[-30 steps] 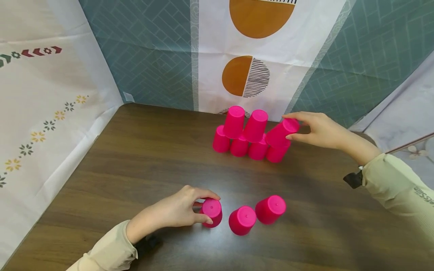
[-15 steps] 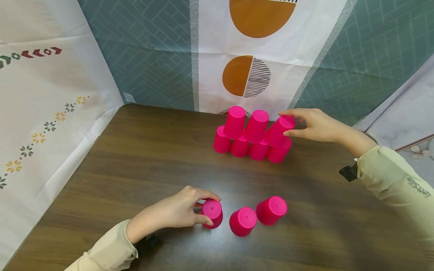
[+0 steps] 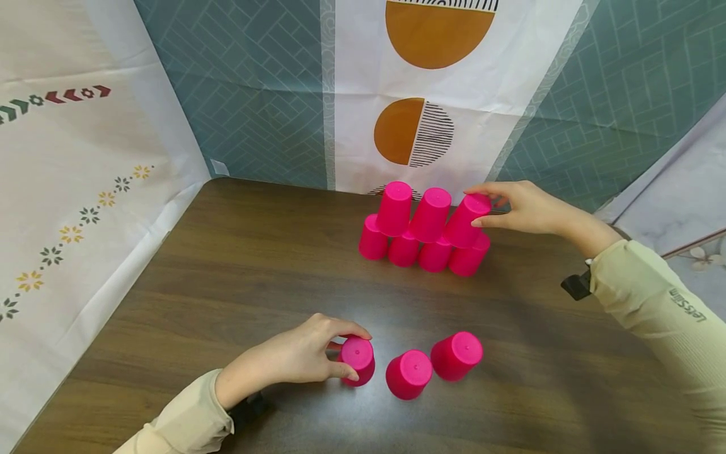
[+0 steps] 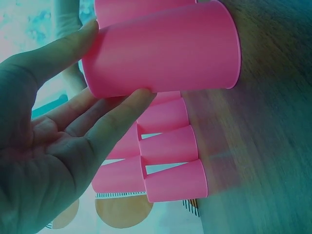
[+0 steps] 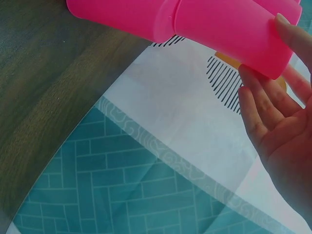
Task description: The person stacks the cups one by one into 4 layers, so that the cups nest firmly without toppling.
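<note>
My left hand point(image 3: 300, 353) pinches an upside-down pink cup point(image 3: 358, 359) between thumb and fingers, near the front of the table. In the left wrist view that cup point(image 4: 163, 53) fills the upper part. At the back, my right hand point(image 3: 524, 208) grips the top of another upside-down pink cup point(image 3: 466, 222), the rightmost of three in an upper row. This cup point(image 5: 234, 34) rests across the bottom-row cups, as the right wrist view also shows. Beside it stand the middle upper cup point(image 3: 431, 215) and the left upper cup point(image 3: 394, 209).
Below the upper row is a row of several pink cups point(image 3: 404, 250). Two more upside-down cups stand right of my left hand, a nearer cup point(image 3: 408, 375) and a farther cup point(image 3: 456, 357). The wooden table point(image 3: 255, 252) ends at a patterned cloth wall point(image 3: 255, 94).
My right hand has shifted slightly left with its cup, bringing it closer to the middle upper cup and straighter on the row. The left hand keeps its hold on its cup.
</note>
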A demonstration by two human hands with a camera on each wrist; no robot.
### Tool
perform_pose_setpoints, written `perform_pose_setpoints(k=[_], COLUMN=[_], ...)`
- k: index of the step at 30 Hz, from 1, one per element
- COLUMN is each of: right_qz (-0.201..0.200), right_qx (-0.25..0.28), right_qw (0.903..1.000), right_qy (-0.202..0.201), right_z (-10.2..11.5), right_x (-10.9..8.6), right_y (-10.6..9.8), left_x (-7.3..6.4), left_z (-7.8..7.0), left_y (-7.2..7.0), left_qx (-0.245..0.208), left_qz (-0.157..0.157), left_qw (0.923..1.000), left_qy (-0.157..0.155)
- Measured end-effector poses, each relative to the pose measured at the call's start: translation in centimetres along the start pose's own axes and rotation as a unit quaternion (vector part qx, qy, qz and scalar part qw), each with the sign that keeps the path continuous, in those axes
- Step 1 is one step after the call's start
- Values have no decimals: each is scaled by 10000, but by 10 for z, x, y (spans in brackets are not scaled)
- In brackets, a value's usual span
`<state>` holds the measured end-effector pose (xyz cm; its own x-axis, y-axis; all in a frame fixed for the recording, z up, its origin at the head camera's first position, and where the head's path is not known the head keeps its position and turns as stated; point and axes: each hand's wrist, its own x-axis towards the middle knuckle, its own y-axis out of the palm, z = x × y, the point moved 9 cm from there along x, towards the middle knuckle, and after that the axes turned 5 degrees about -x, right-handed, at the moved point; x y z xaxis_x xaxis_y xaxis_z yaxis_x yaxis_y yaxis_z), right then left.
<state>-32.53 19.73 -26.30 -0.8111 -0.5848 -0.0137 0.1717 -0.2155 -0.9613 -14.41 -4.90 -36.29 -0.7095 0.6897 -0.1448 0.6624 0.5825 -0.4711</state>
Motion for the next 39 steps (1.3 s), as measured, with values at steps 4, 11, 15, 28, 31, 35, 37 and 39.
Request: perform_pose_setpoints(k=[4,11,15,28,31,35,37,39], right_qz=[-62,-166,-215,-1442,-1752,-1818,-1726,-1566], right_qx=[20,-37,13,258,116,-156,-177,-112], right_qw=[10000,9998,9998,9891,9838,9806,9814,9844], right_qy=[-39,42,-10,-141,-349,-716,-815,-793], right_z=[0,-5,-5,13,35,67,79,88], right_x=[-2,-9,-14,-60,-77,-97,-105,-112], right_y=[-1,-1,-2,-1,3,17,26,35], left_x=[1,6,8,19,17,13,12,13], left_z=[-1,-2,-3,-12,-26,-50,-59,-67], left_y=[0,3,2,-11,-28,-59,-74,-89], left_qx=[-26,-42,51,297,394,822,903,816], left_qz=[2,68,60,-326,-689,-1428,-1759,-2045], left_qw=[10000,9999,9998,9978,9933,9770,9692,9644], left_qy=[26,94,183,494,837,1354,1468,1464])
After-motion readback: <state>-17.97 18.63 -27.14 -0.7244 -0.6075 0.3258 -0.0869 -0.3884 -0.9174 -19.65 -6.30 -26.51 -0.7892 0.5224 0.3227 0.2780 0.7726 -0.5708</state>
